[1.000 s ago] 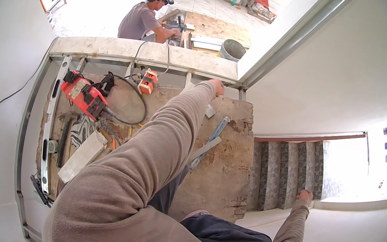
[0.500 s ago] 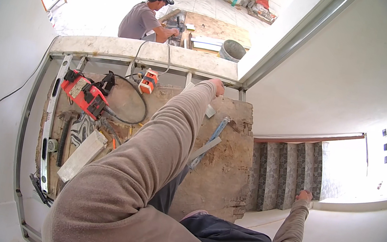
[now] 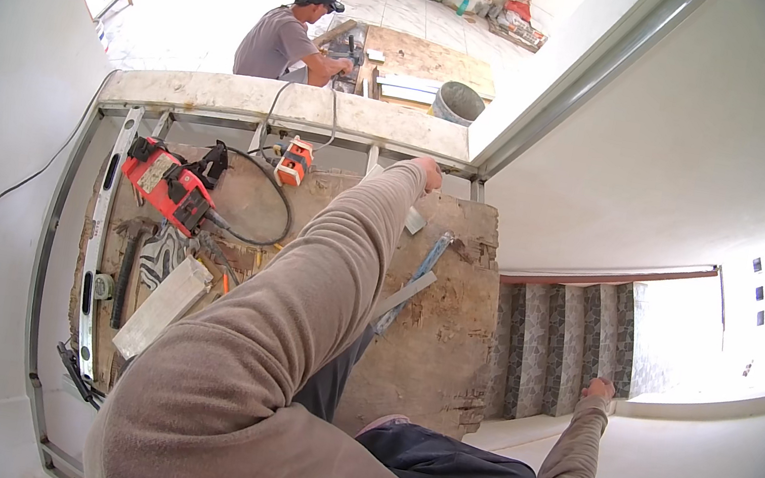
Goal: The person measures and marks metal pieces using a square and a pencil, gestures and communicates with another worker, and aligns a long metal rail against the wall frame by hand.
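Surface: matt wood, rough, ragged at its 3 o'clock edge. Frame rail at 12 is dull metal; spirit level at 9, smooth metal. Sleeve matt cloth, red machine near 9 plastic-looking.

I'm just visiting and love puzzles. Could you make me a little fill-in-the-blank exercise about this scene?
1. The boxy machine with black trim, lying on the worn board, is coloured ____.
2. The long silver level lies along the board's ____ side in the picture.
3. Beyond the pale ledge, the number of people in view is ____.
4. The hand seen nearer the patterned stairs is the person's ____ one.

Missing words: red; left; one; right.
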Motion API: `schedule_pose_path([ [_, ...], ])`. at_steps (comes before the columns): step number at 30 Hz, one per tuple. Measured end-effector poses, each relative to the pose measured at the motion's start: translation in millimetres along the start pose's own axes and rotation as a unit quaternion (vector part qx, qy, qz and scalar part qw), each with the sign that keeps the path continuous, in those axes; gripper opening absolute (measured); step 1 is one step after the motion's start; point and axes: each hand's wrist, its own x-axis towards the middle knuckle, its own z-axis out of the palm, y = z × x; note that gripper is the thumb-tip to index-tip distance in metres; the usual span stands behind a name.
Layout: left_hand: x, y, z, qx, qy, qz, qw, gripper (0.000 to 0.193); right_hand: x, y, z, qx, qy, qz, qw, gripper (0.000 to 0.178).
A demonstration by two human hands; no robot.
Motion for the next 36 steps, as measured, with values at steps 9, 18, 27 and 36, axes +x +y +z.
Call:
schedule_pose_path([
  [9,-8.1,-2.8,-1.4,-0.001,0.011,-0.004,1.000,0.039,-10.4,-7.6,4.0,0.000,0.002,0.009,1.000,0.033],
  [18,-3.1,18.3,5.0,-0.020,-0.004,0.017,1.000,0.039,20.5,14.4,-21.1,0.053,0.007,0.005,0.999,0.038],
  [27,-19.0,2.8,-4.1,-0.027,0.037,0.017,0.999,0.042,-25.4,-9.8,-4.5,0.060,-0.014,0.043,0.997,0.032],
  [36,-34.3,16.8,-8.3,-0.077,0.052,0.025,0.995,0.027,-30.4,-22.6,-9.3,0.047,-0.013,0.034,0.998,0.032],
])
